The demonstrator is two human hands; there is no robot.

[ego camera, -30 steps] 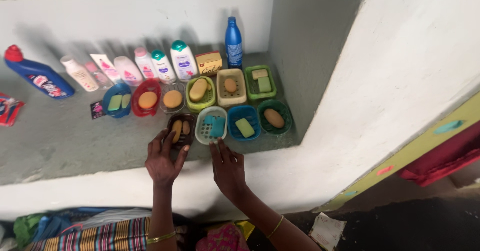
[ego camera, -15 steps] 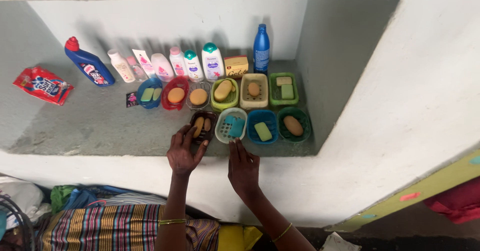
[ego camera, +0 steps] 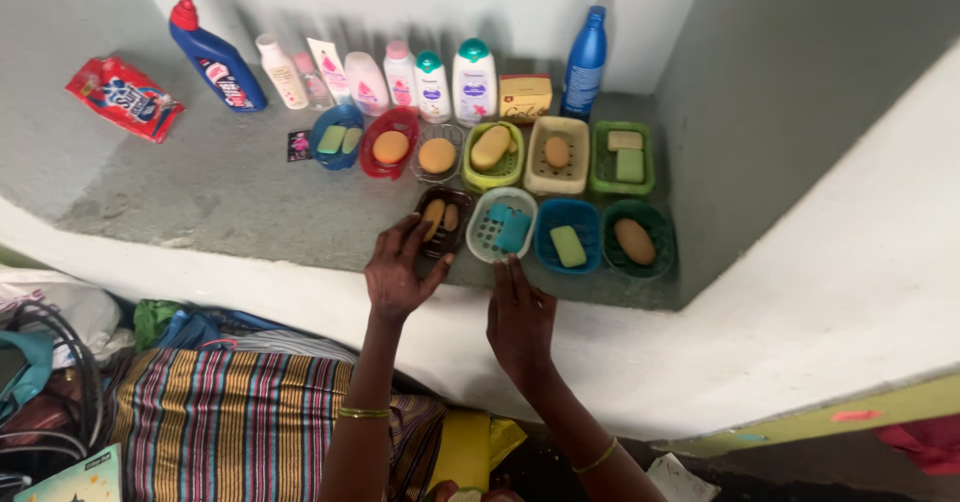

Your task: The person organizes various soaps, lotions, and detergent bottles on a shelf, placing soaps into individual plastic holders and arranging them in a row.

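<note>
A flat red packet [ego camera: 124,98] with blue and white print lies far left of the left hand's fingers [ego camera: 405,237], well apart. A small dark sachet [ego camera: 299,146] with a pink patch lies up-left of those fingers. A yellow rectangular carton [ego camera: 525,98] stands beyond the right hand's fingers [ego camera: 512,274], at the back row. Bottles there carry labels: white-blue, pink, purple.
</note>
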